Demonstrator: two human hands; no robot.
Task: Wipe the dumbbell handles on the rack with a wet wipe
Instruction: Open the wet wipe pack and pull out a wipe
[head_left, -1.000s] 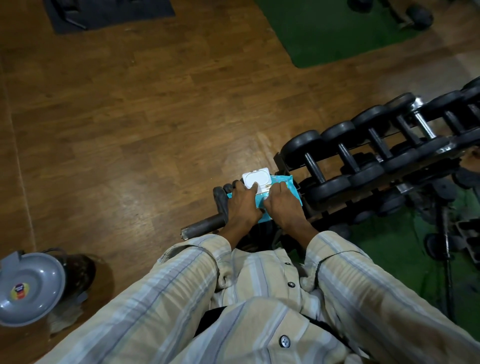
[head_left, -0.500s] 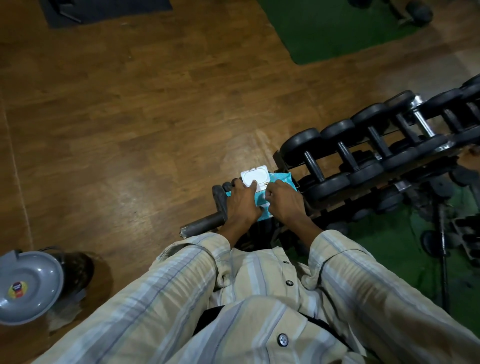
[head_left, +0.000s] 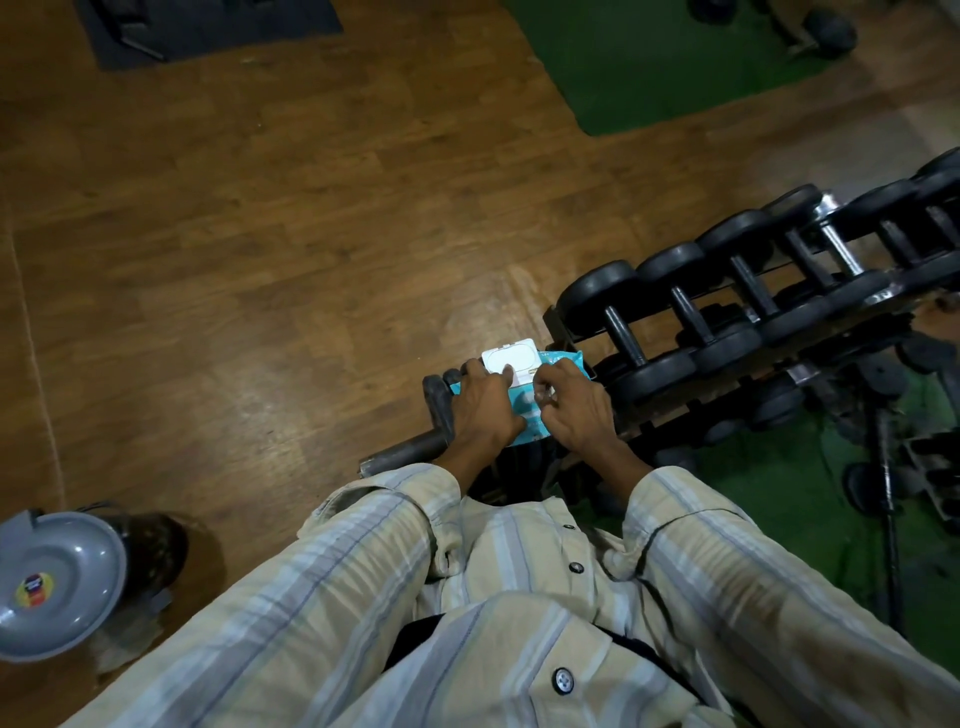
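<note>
Head view: both hands sit on a light-blue soft plastic wet-wipe pack (head_left: 524, 410) propped at the near end of the black steel dumbbell rack (head_left: 737, 358). Left hand (head_left: 483, 410) holds the pack down, fingers curled over its left edge, thumb at the raised white hinged flip lid (head_left: 510, 359). Right hand (head_left: 574, 402) has shifted since a second ago: fingers then lay flatter over the pack, now they bunch and pinch at the opening just below the lid. Whether a wipe is actually caught between the fingertips, cannot tell. Likely means a wipe is about to be pulled out; no handle wiped yet.

Pack looks crinkly, partly flattened, mostly hidden under the fingers, lid fully up beyond the fingertips. Black round-headed dumbbells with dark metal handles (head_left: 691, 317) lie in a row right of the right hand's fingers, nearest one just beside the pack, untouched. Grey steel bar (head_left: 402, 454) pokes out below the left wrist.
</note>
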